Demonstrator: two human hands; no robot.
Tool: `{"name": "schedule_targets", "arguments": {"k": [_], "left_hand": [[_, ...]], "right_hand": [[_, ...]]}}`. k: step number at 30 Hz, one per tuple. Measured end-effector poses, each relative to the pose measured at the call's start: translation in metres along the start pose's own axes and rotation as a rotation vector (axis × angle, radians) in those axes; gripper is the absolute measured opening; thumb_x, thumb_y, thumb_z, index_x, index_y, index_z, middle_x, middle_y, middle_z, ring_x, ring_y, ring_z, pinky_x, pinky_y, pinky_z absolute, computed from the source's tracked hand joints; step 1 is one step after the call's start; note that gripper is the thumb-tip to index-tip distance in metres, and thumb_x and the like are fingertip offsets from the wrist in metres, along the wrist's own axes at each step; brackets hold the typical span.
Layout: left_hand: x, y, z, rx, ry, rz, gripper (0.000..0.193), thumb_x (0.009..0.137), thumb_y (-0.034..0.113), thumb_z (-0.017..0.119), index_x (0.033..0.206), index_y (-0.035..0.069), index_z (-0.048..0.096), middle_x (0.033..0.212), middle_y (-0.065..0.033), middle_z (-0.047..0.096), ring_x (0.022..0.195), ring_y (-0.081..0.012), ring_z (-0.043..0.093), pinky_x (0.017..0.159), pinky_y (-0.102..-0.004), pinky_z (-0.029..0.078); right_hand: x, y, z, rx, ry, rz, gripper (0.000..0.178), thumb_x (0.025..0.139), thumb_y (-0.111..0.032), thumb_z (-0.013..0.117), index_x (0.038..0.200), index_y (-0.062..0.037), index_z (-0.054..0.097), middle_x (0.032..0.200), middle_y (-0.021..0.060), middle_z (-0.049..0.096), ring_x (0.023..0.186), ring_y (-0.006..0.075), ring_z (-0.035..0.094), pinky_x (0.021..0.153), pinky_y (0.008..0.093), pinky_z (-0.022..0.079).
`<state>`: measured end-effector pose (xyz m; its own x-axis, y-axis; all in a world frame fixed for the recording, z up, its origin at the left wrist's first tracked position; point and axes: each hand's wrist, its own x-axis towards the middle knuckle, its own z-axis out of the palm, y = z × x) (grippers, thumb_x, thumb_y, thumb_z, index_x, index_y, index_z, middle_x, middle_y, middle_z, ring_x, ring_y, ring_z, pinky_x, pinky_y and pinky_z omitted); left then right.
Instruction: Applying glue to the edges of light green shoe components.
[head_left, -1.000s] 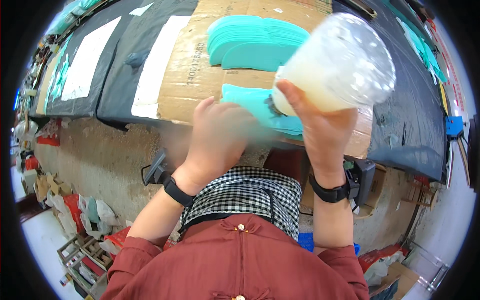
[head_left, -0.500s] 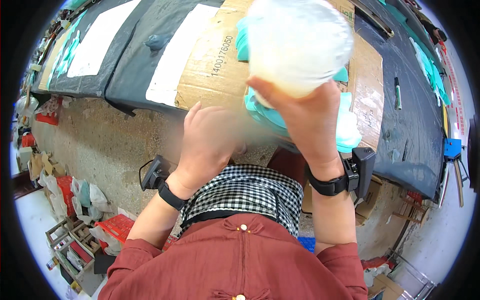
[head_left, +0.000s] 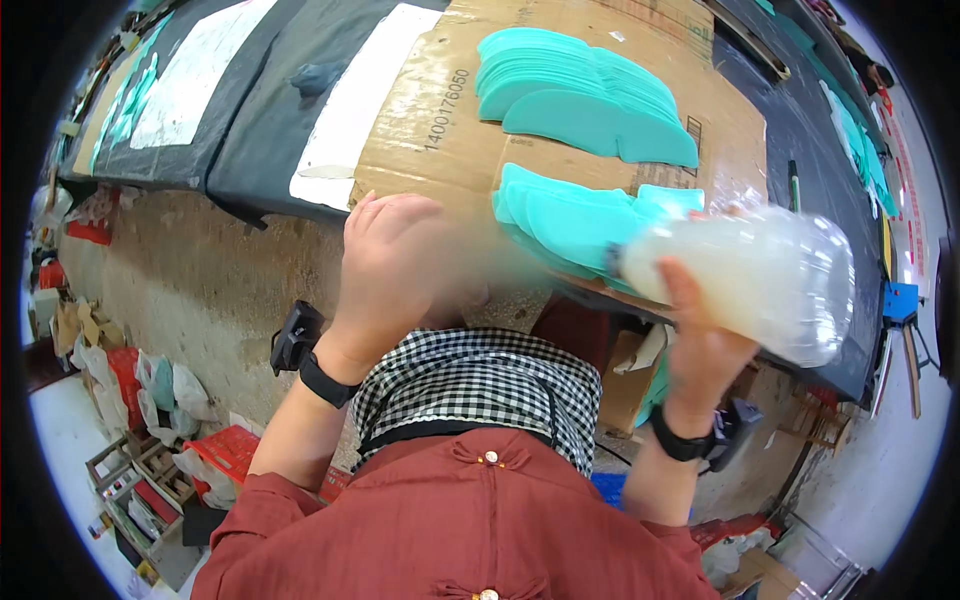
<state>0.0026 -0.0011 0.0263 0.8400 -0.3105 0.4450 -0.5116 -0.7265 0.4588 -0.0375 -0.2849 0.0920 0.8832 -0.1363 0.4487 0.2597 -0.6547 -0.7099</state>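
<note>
My right hand [head_left: 705,345] is closed around a clear plastic bottle [head_left: 765,285] of whitish liquid. The bottle is tipped on its side, with its dark neck end pointing left over the near stack of turquoise curved pieces [head_left: 565,215]. That stack lies fanned out on a flattened cardboard sheet [head_left: 430,165] at the table's front edge. Behind it, a larger fanned stack of turquoise pieces [head_left: 600,100] rests on the same cardboard. My left hand [head_left: 385,265] is raised just in front of the cardboard's near edge, fingers bent to the right; a blurred patch hides the fingertips and whatever they may hold.
White sheets [head_left: 365,100] lie left of the cardboard on the black-covered table [head_left: 270,150]. A marker pen [head_left: 794,188] is to the right. Red crates [head_left: 228,452] and bags are on the floor at left; an open carton [head_left: 630,375] sits under the table.
My right hand has brought the bottle down and to the right and tipped it sideways, uncovering the turquoise stacks. My left hand has shifted slightly left, its fingers more bent.
</note>
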Motion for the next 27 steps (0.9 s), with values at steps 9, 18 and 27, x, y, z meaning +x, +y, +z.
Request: {"name": "schedule_targets", "arguments": {"k": [9, 18, 27], "left_hand": [[0.011, 0.012, 0.006, -0.004, -0.036, 0.019, 0.016, 0.088, 0.006, 0.075, 0.104, 0.008, 0.074, 0.113, -0.0102, 0.07, 0.112, -0.0322, 0.063, 0.109, -0.049, 0.043], [0.002, 0.004, 0.004, -0.034, -0.042, -0.02, 0.016, 0.087, 0.006, 0.075, 0.103, 0.007, 0.075, 0.114, -0.0105, 0.069, 0.112, -0.0323, 0.062, 0.106, -0.0445, 0.045], [-0.004, 0.001, -0.005, -0.016, -0.012, -0.05, 0.015, 0.086, 0.005, 0.076, 0.101, 0.006, 0.075, 0.114, -0.0105, 0.068, 0.111, -0.032, 0.062, 0.102, -0.0432, 0.046]], "right_hand": [[-0.001, 0.012, 0.001, 0.151, 0.106, -0.009, 0.052, 0.083, -0.011, 0.089, 0.129, -0.0037, 0.066, 0.115, 0.0105, 0.073, 0.102, 0.0259, 0.072, 0.09, 0.0386, 0.057], [0.043, 0.045, -0.04, 0.224, 0.432, 0.236, 0.034, 0.085, -0.005, 0.087, 0.114, 0.0032, 0.071, 0.108, 0.0078, 0.074, 0.095, 0.0145, 0.068, 0.087, 0.0304, 0.054], [0.049, -0.009, 0.027, 0.31, 0.126, 0.167, 0.04, 0.084, -0.008, 0.088, 0.118, 0.0024, 0.07, 0.104, 0.0078, 0.077, 0.091, 0.0134, 0.071, 0.082, 0.0296, 0.057]]}}
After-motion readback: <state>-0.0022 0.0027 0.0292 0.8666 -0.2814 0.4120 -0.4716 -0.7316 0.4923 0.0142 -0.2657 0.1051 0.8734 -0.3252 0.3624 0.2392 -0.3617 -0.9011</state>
